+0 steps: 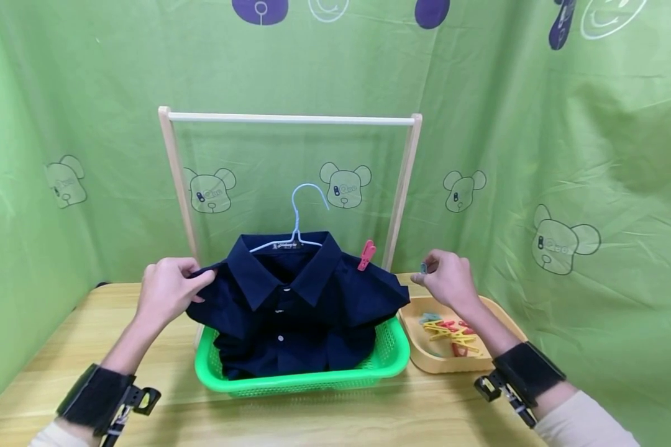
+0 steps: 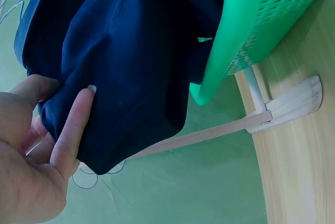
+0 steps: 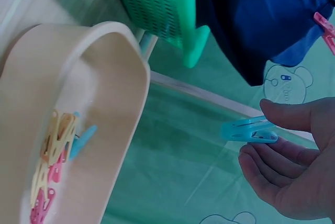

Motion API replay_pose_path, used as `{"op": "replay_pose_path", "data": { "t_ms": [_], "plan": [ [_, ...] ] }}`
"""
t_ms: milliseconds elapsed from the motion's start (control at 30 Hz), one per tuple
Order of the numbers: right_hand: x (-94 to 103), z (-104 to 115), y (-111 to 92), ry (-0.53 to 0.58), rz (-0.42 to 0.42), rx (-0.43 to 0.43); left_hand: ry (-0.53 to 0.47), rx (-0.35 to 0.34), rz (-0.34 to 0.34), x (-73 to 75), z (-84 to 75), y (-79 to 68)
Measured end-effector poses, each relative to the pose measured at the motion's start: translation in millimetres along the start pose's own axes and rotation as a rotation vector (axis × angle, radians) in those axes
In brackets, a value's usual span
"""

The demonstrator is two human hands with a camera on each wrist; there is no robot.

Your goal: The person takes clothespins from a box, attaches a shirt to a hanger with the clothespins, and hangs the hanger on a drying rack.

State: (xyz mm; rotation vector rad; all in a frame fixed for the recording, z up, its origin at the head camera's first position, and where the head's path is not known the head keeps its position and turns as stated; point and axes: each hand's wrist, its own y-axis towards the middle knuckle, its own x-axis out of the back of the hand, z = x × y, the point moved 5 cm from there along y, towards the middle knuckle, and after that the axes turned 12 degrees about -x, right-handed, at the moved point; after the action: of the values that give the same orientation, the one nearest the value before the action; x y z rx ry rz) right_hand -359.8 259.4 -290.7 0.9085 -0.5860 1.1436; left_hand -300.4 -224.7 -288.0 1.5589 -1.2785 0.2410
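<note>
A dark navy collared shirt point(image 1: 291, 310) sits bunched in a green plastic basket point(image 1: 302, 382), with a pale blue wire hanger point(image 1: 296, 217) inside its collar. My left hand point(image 1: 168, 288) pinches the shirt's shoulder on the left side; thumb and fingers grip the cloth in the left wrist view. On the other shoulder a pink clothespin point(image 1: 367, 255) is clipped. My right hand point(image 1: 450, 279) is off to the right, apart from the shirt. Between its thumb and fingers it holds a light blue clothespin point(image 3: 250, 130), clearest in the right wrist view.
A tan tray point(image 1: 442, 366) right of the basket holds several yellow, pink and blue clothespins point(image 1: 455, 335). Behind the basket stands a wooden rack with a white crossbar point(image 1: 291, 118). Green printed curtain point(image 1: 514, 155) surrounds the wooden table point(image 1: 162, 397).
</note>
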Motion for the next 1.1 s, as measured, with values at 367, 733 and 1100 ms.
{"op": "replay_pose_path", "data": {
  "t_ms": [367,733,1100],
  "plan": [
    [10.4,15.7,-4.4,0.008,0.017,0.050,0.001,-0.005,-0.006,-0.3,0.3,0.8],
    [12.4,28.4,-4.9,-0.001,0.042,0.054,0.009,-0.017,-0.015,-0.9,-1.9,2.0],
    [12.3,42.2,-7.7,0.011,0.066,0.094,0.003,-0.010,-0.021,-1.2,-2.9,2.3]
  ]
}}
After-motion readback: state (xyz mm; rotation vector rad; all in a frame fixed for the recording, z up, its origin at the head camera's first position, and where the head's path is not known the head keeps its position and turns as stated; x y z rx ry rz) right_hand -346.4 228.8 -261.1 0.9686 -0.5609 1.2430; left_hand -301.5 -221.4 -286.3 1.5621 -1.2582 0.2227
